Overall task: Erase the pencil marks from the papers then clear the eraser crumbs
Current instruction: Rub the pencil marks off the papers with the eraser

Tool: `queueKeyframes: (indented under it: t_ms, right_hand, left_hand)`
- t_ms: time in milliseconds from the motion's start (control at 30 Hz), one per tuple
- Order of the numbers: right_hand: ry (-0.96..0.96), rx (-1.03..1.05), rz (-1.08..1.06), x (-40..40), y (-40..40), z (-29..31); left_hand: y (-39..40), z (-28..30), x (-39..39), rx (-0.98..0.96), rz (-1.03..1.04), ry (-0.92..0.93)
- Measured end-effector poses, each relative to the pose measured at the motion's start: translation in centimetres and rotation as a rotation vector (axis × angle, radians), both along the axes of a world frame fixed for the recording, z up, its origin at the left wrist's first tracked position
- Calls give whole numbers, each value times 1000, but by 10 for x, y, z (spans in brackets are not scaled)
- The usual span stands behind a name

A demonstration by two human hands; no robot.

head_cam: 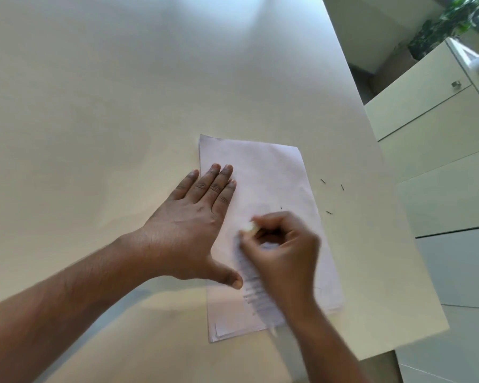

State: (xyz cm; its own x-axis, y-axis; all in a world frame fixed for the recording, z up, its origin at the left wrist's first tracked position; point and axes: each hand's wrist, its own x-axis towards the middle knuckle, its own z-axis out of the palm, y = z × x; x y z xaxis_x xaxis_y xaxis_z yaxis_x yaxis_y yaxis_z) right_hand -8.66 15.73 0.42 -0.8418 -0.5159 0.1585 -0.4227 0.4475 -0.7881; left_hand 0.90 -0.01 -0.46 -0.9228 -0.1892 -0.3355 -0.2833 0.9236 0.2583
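Head view, papers: a small stack of white papers (260, 217) lies on the pale table (122, 106), right of centre, its long axis running from near to far and leaning slightly left at the far end.
Head view, pencil marks: grey rows of pencil marks (253, 293) show on the near half of the top sheet, blurred; the far half looks bare, though faint traces cannot be ruled out.
Head view, left hand: the left hand (188, 225) lies flat with straight, spread fingers, pressing the stack's left edge, thumb toward the near side.
Head view, right hand: the right hand (281, 244) is curled, pinching a small pale eraser (250, 227) between thumb and fingertips; the eraser touches the sheet about mid-length. The hand is motion-blurred.
Head view, key relation: the remaining marks lie nearward of the eraser, along the sheet's long axis, partly under the right hand and wrist. I judge the rubbing must work toward the near edge while the left hand holds the stack.
Head view, crumbs: a few dark slivers (323, 181) sit on the table just right of the papers, likely eraser crumbs; one is on the sheet.
Head view, surroundings: pale cabinets (426, 106) stand beyond the table's right edge, a plant (448, 20) at far right.
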Motion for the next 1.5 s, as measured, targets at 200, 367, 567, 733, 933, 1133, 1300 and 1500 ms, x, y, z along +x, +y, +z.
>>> queueKeyframes:
  t_ms: [200,367,567,733,933,1133,1300,1500]
  right_hand:
    - [15,35,-257,-54,12,5]
    - [-18,36,5,11,-4,0]
    - [43,26,-252,-44,2,4]
    - [9,26,-10,1,-6,-1]
    - [82,39,-179,-39,2,1]
    - [34,59,-80,-36,4,1]
    - [49,68,-11,-3,-5,0]
    - [62,55,-259,-47,10,2]
  left_hand:
    - [0,1,0,-4,-7,-5]
    - [1,0,0,5,1,-5]
    - [0,2,0,2,-3,-31]
    - [1,1,-1,-4,-10,-33]
    - [1,2,-2,5,-9,-32]
    - [0,2,-1,-2,-16,-37]
    - [1,2,-1,-7,-15,-35]
    - [1,3,-1,-10,-16,-50]
